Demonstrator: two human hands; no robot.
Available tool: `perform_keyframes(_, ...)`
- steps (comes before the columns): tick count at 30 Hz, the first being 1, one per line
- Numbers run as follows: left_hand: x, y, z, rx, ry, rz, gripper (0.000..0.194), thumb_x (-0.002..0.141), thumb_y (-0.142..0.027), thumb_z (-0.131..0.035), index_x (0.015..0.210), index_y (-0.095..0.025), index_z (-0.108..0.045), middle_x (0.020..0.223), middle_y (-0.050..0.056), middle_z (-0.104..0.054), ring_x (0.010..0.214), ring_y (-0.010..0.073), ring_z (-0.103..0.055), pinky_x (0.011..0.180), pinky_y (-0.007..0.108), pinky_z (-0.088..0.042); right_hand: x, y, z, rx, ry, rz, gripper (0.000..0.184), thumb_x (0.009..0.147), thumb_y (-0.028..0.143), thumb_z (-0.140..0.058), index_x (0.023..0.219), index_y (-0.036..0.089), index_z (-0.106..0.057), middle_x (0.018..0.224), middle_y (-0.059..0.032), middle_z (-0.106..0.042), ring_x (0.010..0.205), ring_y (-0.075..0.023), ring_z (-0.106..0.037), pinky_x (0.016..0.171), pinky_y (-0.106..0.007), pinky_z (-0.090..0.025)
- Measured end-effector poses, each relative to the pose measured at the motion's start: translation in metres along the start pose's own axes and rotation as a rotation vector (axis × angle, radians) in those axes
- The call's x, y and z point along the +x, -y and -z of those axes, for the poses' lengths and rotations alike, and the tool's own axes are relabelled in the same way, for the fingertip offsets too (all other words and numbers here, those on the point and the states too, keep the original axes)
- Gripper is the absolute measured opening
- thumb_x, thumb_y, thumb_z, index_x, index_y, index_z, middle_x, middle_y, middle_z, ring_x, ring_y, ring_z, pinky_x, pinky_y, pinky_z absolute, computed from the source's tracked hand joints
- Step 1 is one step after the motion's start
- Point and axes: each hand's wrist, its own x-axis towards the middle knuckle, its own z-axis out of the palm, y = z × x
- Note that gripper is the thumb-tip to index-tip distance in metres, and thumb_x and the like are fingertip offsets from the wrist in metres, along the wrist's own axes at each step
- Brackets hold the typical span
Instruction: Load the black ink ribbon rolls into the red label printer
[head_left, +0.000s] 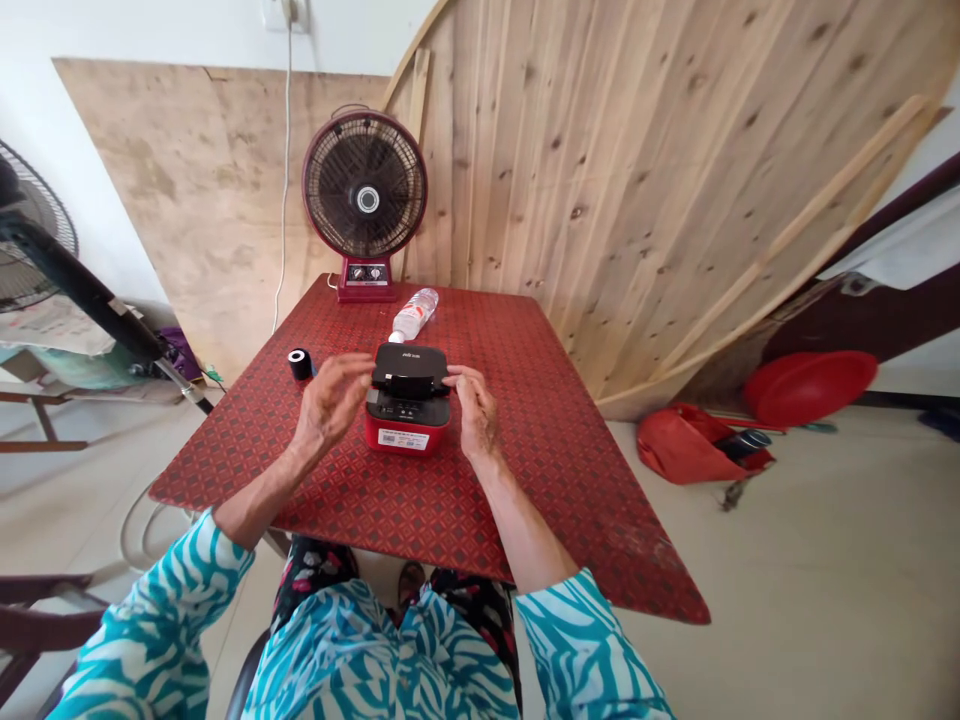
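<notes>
Grip: both hands curved and spread around the printer, fingers loosely bent; whether either one pinches anything, I can't tell from here
Left hand point(326, 402): raised at the printer's near left corner, fingers reaching toward the lid
Right hand point(471, 408): fingertips at the lid's right edge, seemingly touching it
Printer point(409, 428): small, red base with a white label on the front, mid-table between the hands
Lid point(409, 364): black, tilted up from the base
Roll point(300, 364): black, upright, left of the printer, just past the left hand
Bottle point(413, 314): clear plastic, lying on its side just behind the printer
Table point(532, 470): red patterned top, under all of these
Fan point(365, 190): maroon, standing at the table's far edge
Floor: red basin point(810, 388) near a red bag point(697, 445), right of the table
</notes>
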Motion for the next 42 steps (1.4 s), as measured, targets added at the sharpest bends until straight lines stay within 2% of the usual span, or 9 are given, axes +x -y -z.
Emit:
perform_keyframes(2,0.013,0.018,-0.005,-0.198,-0.083,0.304,0.033,0.085,-0.043,-0.067,0.110,-0.021,-0.068,0.120,0.009,-0.069,0.115,0.0249,-0.063,0.099,0.040,-0.049,0.004,-0.001,-0.004,0.028,-0.039,0.008,0.022,0.084,0.042,-0.059,0.081,0.024,-0.072,0.101,-0.0042,-0.070,0.101,-0.0194,-0.064,0.099,-0.039,-0.048)
perform_keyframes(6,0.028,0.039,-0.021,-0.475,-0.027,0.738,0.054,0.066,-0.044,-0.080,0.113,-0.019,-0.066,0.119,0.011,-0.069,0.113,0.0282,-0.064,0.097,0.042,-0.049,0.012,-0.002,-0.009,0.059,-0.078,-0.055,0.018,0.078,0.040,-0.064,0.083,0.024,-0.071,0.093,-0.0029,-0.070,0.095,-0.0189,-0.064,0.094,-0.038,-0.050)
perform_keyframes(13,0.021,0.043,-0.033,-0.644,0.014,0.883,0.065,0.060,-0.036,-0.081,0.120,-0.019,-0.063,0.129,0.013,-0.066,0.120,0.0305,-0.061,0.101,0.043,-0.048,0.010,-0.009,-0.004,0.095,-0.020,-0.177,0.024,0.073,0.039,-0.069,0.093,0.026,-0.070,0.110,-0.0035,-0.068,0.101,-0.0184,-0.063,0.097,-0.039,-0.051)
perform_keyframes(16,0.016,0.042,-0.028,-0.478,0.018,0.730,0.064,0.071,-0.047,-0.075,0.127,-0.019,-0.060,0.135,0.015,-0.062,0.129,0.0323,-0.056,0.107,0.048,-0.044,0.010,-0.011,-0.002,0.072,-0.005,-0.177,0.023,0.076,0.040,-0.067,0.093,0.026,-0.071,0.112,-0.0037,-0.068,0.110,-0.0200,-0.062,0.104,-0.041,-0.048)
perform_keyframes(20,0.010,0.027,-0.012,-0.096,0.164,0.173,0.053,0.089,-0.058,-0.058,0.130,-0.023,-0.060,0.148,0.013,-0.051,0.142,0.0317,-0.041,0.116,0.055,-0.033,0.009,-0.014,-0.002,0.054,-0.014,-0.142,0.024,0.082,0.044,-0.062,0.095,0.027,-0.071,0.111,-0.0038,-0.068,0.113,-0.0209,-0.061,0.109,-0.043,-0.044)
perform_keyframes(23,0.010,0.015,-0.007,0.092,0.312,-0.150,0.047,0.088,-0.057,-0.062,0.122,-0.024,-0.065,0.147,0.012,-0.053,0.145,0.0332,-0.036,0.117,0.058,-0.031,0.010,-0.017,-0.003,0.046,-0.005,-0.127,0.028,0.086,0.048,-0.058,0.103,0.029,-0.069,0.116,-0.0036,-0.068,0.115,-0.0207,-0.060,0.109,-0.044,-0.044)
perform_keyframes(29,0.023,0.005,-0.018,0.133,0.223,-0.165,0.024,0.096,-0.040,-0.057,0.091,-0.021,-0.071,0.127,0.010,-0.067,0.131,0.0260,-0.053,0.111,0.050,-0.042,0.021,-0.014,-0.002,-0.010,0.006,-0.094,0.037,0.092,0.057,-0.046,0.102,0.028,-0.067,0.115,-0.0040,-0.067,0.112,-0.0201,-0.061,0.105,-0.043,-0.047)
perform_keyframes(37,0.030,-0.006,-0.010,0.280,0.435,-0.337,0.042,0.089,-0.052,-0.063,0.117,-0.021,-0.068,0.126,0.011,-0.069,0.133,0.0303,-0.052,0.117,0.057,-0.027,0.028,-0.010,-0.002,-0.076,0.004,0.045,0.040,0.093,0.059,-0.043,0.097,0.028,-0.068,0.108,-0.0047,-0.067,0.107,-0.0199,-0.061,0.104,-0.042,-0.047)
perform_keyframes(42,0.031,-0.010,-0.004,0.379,0.534,-0.411,0.047,0.083,-0.057,-0.069,0.115,-0.024,-0.071,0.127,0.009,-0.069,0.135,0.0316,-0.050,0.119,0.057,-0.024,0.030,-0.013,-0.003,-0.085,0.004,0.062,0.043,0.093,0.063,-0.042,0.098,0.029,-0.068,0.108,-0.0046,-0.068,0.108,-0.0200,-0.061,0.104,-0.042,-0.047)
